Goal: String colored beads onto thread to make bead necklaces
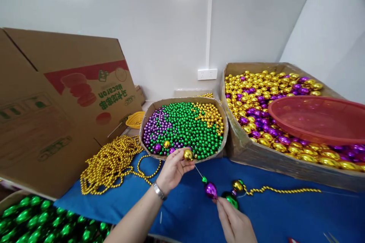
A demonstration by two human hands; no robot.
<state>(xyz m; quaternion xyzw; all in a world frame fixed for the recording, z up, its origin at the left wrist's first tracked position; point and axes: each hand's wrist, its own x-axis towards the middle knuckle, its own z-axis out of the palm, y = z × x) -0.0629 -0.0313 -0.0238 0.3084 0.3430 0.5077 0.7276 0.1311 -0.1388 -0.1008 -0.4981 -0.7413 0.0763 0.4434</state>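
Observation:
My left hand (172, 170) pinches a gold ball bead (188, 155) at the front rim of the round cardboard tub (182, 101) of small purple, green and gold beads. A thin needle or wire (199, 171) runs from that bead down to a small green bead and a purple oval bead (211, 190). My right hand (235, 222) is closed around the strand just below the purple bead, next to a green bead (230, 199) and a gold bead (237, 185). The gold strand (285, 190) trails right over the blue cloth (299, 212).
A heap of gold bead chain (111, 163) lies left on the cloth. A big carton (285, 167) of gold and purple ornaments with a red plastic basin (319, 118) stands right. Folded cardboard boxes (57, 98) lean at left. Green ornaments (42, 220) fill a box at the bottom left.

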